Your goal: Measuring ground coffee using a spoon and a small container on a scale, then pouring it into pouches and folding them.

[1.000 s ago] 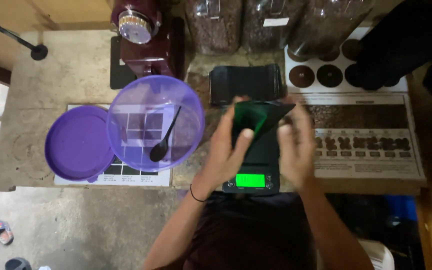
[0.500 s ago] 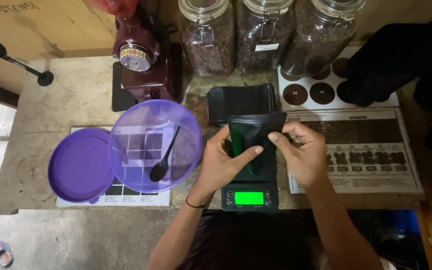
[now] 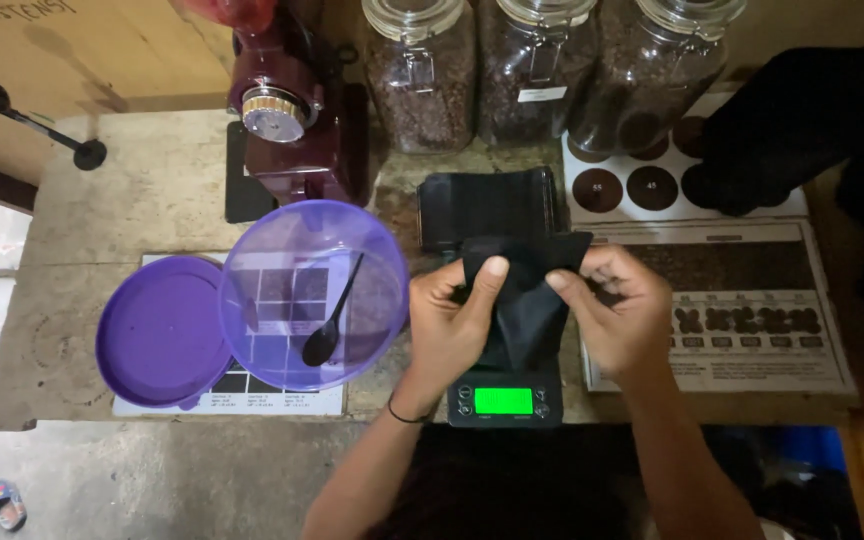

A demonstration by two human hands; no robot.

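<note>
Black pouch [image 3: 524, 300] at frame centre, both hands pinching its top edge just above the scale [image 3: 504, 398]: left hand [image 3: 452, 325] gripping with thumb on the left corner, right hand [image 3: 617, 310] pinching the right side. Pouch mouth looking barely parted, nothing seen going in yet; spoon [image 3: 330, 312] lying idle in the purple bowl [image 3: 312, 292], lid [image 3: 162, 332] off at lower left. Three jars [image 3: 542, 65] of dark beans along the top, one carrying a small white label. White chart [image 3: 742, 320] with brown circles at right.

Bowl [image 3: 312, 290] with spoon [image 3: 330, 318] left of scale [image 3: 504, 395], jars [image 3: 542, 65] behind.
</note>
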